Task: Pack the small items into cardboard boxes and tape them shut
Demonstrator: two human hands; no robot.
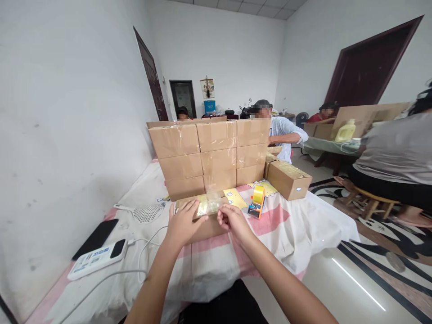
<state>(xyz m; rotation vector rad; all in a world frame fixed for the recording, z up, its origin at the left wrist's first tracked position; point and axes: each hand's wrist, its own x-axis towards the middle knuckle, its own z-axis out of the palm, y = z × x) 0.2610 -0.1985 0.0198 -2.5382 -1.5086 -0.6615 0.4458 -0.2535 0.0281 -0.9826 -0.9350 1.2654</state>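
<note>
A small brown cardboard box [207,229] lies on the table in front of me, with shiny clear packing tape [211,206] along its top. My left hand [185,221] rests on the box's left part, thumb and fingers spread. At the right end of the tape, my right hand [232,220] is closed in a pinch; whatever its fingertips hold is too small to make out. To the right of that hand is an orange tape dispenser [257,202] with a yellowish roll. Yellow printed sheets [235,198] lie behind the box.
Stacked cartons [216,155] form a wall behind the box. Another carton [293,180] sits right. At left are a white perforated paddle [145,213], a black phone [95,238], and a white device [97,260] with cables. A co-worker [281,132] sits across; others are farther back and right.
</note>
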